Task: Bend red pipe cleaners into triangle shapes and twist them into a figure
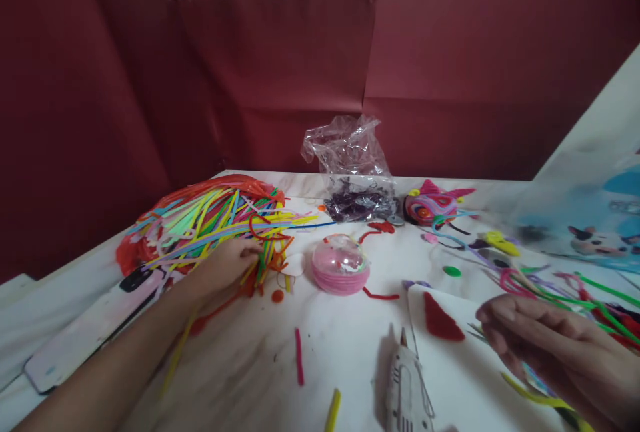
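Observation:
My left hand (227, 265) reaches into a heap of coloured pipe cleaners (215, 222) lying on a red bag at the left of the white table (250, 365). Its fingers curl around a few strands at the heap's near edge. My right hand (535, 335) hovers low at the right, fingers held together and slightly bent, above a white sheet (465, 372) with a red felt piece (443, 319). Whether it holds anything is unclear. A pink dome with a clear top (341, 264) sits between the hands.
A glue gun (407, 385) lies at the near edge. A clear plastic bag (353, 169) with dark bits stands at the back. A pink and purple craft figure (433, 205), loose pipe cleaners (575, 289), buttons, a phone (90, 329) and a printed bag (600, 219) lie around.

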Demonstrator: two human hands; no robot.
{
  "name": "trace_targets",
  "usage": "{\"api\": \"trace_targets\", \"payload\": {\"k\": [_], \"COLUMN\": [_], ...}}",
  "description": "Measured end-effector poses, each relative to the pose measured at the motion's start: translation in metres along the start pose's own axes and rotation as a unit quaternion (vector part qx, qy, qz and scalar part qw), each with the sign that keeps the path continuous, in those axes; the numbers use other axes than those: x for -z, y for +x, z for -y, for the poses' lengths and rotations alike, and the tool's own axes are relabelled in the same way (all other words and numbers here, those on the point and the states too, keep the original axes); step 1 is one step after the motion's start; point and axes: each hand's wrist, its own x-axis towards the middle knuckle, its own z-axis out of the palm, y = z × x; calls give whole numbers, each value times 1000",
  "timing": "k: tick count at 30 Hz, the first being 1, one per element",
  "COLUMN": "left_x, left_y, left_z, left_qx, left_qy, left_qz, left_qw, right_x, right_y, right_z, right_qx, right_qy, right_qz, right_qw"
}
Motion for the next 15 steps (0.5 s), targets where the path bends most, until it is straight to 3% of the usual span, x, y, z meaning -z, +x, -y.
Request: {"api": "trace_targets", "payload": {"k": [3, 5, 7, 8, 12, 15], "left_x": [-5, -6, -3, -1, 6, 6], "left_y": [-15, -21, -18, -13, 20, 44], "left_z": [2, 3, 1, 0, -2, 2], "left_qx": [-12, -3, -10, -20, 0, 20], "left_qy": [93, 109, 110, 112, 154, 181], "left_qz": [129, 156, 126, 68, -75, -113], "left_qw": [987, 982, 986, 991, 985, 977], "right_x": [-4, -9, -13, -15, -16, -15], "right_y": [-1, -3, -4, -5, -4, -3], "right_z": [2, 4, 5, 5, 4, 3], "right_qx": [12, 24, 26, 25, 32, 35], "right_qy": [-15, -19, -20, -21, -29, -33], "right_qz": [-18, -48, -65, -66, -56, -59], "right_qw": [1000, 998, 997, 997, 997, 997]}}
